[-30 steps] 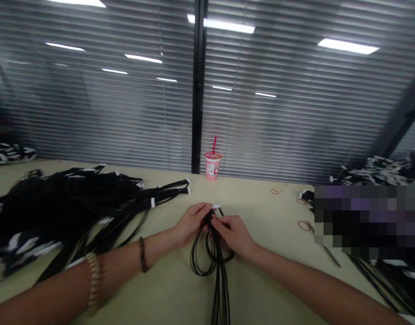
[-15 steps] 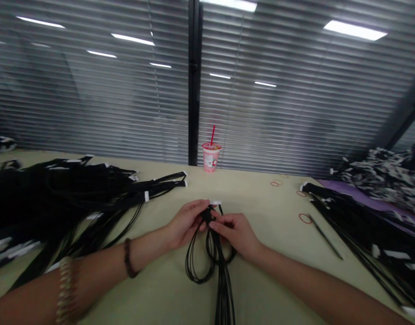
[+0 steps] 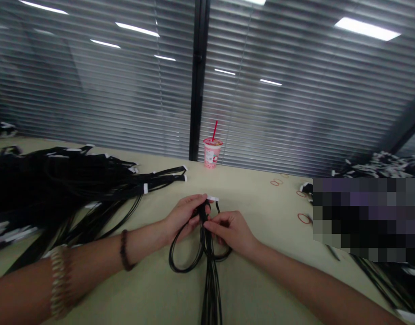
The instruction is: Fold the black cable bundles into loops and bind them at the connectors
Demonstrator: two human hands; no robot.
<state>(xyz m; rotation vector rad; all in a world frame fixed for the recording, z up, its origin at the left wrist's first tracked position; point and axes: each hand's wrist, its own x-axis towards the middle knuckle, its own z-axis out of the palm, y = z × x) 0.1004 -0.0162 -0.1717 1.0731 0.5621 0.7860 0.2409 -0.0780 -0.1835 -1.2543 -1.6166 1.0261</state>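
Observation:
A bundle of thin black cables [image 3: 210, 275] hangs down the middle of the view, with a loop out to each side. My left hand [image 3: 187, 215] is closed round its upper end, just below a white connector [image 3: 213, 199]. My right hand [image 3: 232, 229] pinches the same bundle slightly lower, thumb and fingers pressed on the cables. Some of the right loop is hidden behind my right fingers. A single cable rises to the connector between the two hands.
On the left lies a large heap of black cables [image 3: 58, 180] with white connectors. A pink cup [image 3: 211, 153] with a red straw stands by the window blinds. Several rubber bands [image 3: 304, 218] lie to the right, beside more cables [image 3: 380, 275]. A pixelated patch covers part of that side.
The cable bundle and both hands have shifted slightly left in view. The left loop has swung outward and appears wider. Both hands keep their hold.

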